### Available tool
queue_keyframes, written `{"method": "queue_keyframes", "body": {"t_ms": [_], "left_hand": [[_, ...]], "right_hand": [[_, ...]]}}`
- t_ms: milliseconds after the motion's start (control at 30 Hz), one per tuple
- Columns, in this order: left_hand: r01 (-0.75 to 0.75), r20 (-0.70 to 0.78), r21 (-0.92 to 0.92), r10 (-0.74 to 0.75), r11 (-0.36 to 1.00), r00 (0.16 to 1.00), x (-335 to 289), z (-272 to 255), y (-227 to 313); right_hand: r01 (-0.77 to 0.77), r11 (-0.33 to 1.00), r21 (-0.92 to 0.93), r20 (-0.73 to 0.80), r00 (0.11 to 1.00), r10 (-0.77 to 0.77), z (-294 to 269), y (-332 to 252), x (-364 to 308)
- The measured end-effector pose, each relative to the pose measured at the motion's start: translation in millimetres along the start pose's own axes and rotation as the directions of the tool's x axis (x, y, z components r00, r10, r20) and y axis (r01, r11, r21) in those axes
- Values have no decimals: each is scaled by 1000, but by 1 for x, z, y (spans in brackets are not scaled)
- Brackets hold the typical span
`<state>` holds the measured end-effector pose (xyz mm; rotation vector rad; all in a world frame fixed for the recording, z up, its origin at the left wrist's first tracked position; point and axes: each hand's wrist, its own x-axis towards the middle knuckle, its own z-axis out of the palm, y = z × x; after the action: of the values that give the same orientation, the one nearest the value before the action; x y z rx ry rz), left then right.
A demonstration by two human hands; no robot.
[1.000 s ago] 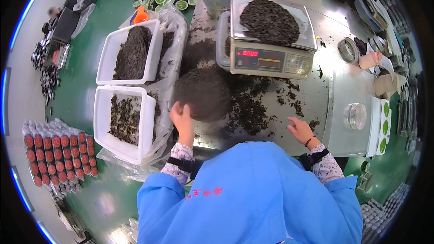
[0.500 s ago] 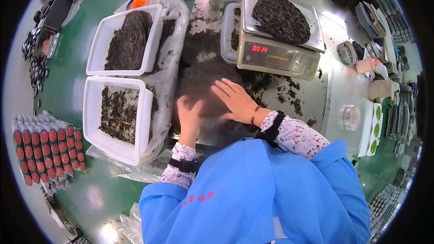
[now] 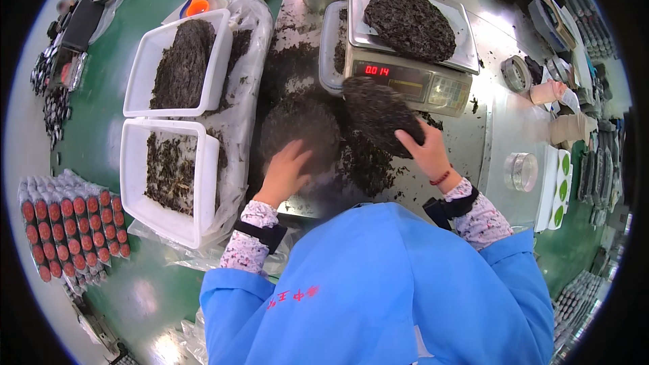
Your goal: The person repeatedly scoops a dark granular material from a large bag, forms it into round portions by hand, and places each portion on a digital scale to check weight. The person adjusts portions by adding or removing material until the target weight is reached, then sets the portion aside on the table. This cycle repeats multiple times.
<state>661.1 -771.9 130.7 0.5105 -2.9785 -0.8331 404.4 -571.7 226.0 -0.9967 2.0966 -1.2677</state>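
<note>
1. Our right hand (image 3: 429,152) held a dark round disc of pressed dried leaves (image 3: 380,113), tilted on edge just in front of the grey digital scale (image 3: 405,81); fingers clamped over its lower rim.
2. Our left hand (image 3: 285,170) lay flat, fingers spread wide, on a second dark round leaf disc (image 3: 297,125) lying on the steel counter (image 3: 493,135) amid loose crumbs.
3. The scale's pan already carried another dark leaf cake (image 3: 409,21).
4. Two white plastic trays (image 3: 135,155) of loose leaf stood to the left, well apart from the hands.
5. Step, as we judged it: handling discs beside the scale; the raised disc needed a firm grip, since it looked crumbly.
</note>
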Motion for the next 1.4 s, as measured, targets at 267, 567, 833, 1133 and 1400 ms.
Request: {"method": "queue_keyframes", "body": {"t_ms": [267,567,833,1133,1400], "left_hand": [[52,-151,65,-42,997,988,0,11,5],[-174,-478,-875,-747,452,462,-4,-90,11],[-301,-226,-951,-811,65,539,8,-74,36],[-64,35,-987,-585,-148,811,16,-51,81],[154,319,-928,-510,-340,799,19,-9,98]], "right_hand": [[-219,964,151,-14,975,224,-27,38,-36],[-82,928,365,-153,977,146,-51,10,-24],[-124,812,570,76,992,98,-22,-23,-1],[-147,843,518,90,989,117,-7,-13,18],[-300,863,406,189,952,242,16,36,-13]]}}
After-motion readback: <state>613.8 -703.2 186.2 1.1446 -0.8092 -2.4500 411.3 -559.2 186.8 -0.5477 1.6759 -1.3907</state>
